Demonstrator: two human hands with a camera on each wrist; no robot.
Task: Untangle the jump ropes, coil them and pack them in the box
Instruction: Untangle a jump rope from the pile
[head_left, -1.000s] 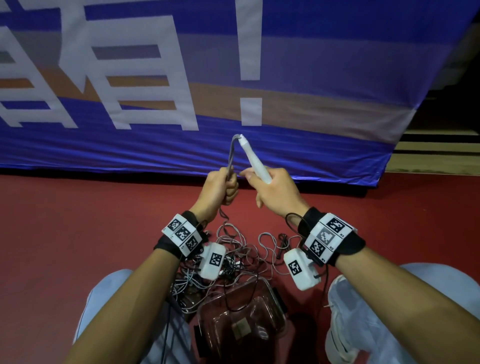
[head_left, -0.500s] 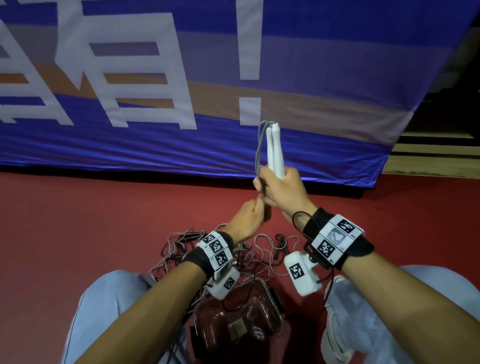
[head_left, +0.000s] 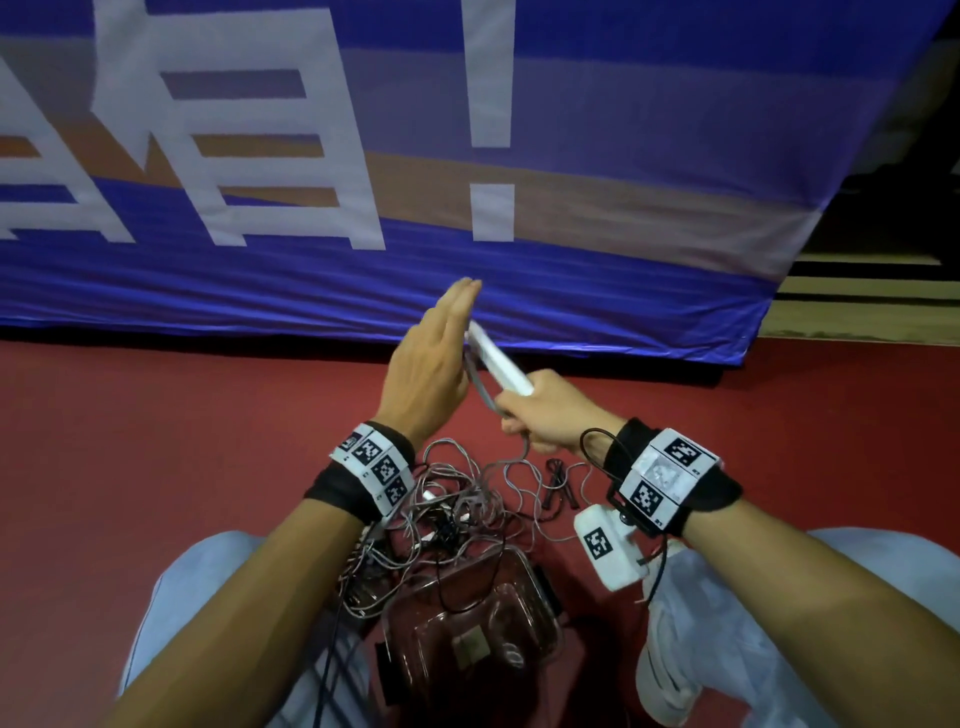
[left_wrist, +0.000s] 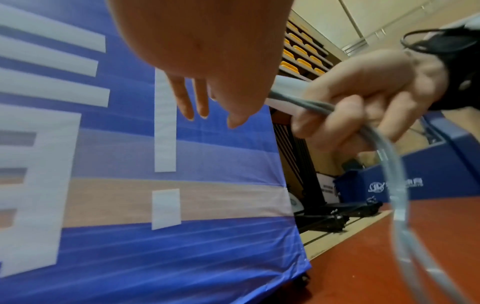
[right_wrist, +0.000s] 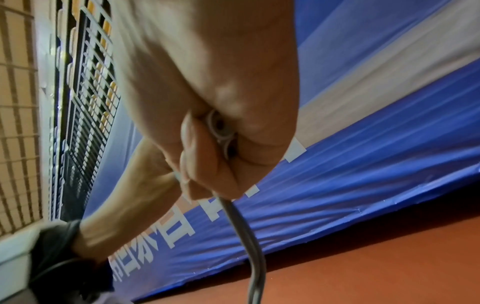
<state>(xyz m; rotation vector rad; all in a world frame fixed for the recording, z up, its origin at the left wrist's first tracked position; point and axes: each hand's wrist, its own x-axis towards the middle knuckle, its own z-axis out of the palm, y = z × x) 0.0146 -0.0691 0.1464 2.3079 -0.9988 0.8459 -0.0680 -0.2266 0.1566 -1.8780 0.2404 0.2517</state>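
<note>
My right hand (head_left: 545, 415) is fisted round the white rope handles (head_left: 498, 364) and grey cord (head_left: 480, 387), my left hand (head_left: 426, 374) flat-fingered beside them; handles look rigid, best gripped there, cord limp, trailing to the floor tangle (head_left: 457, 514).

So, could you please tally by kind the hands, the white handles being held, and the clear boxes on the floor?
Hands, the left hand and the right hand: 2
Gripped white handles: 2
The clear box: 1
Total: 5
</note>
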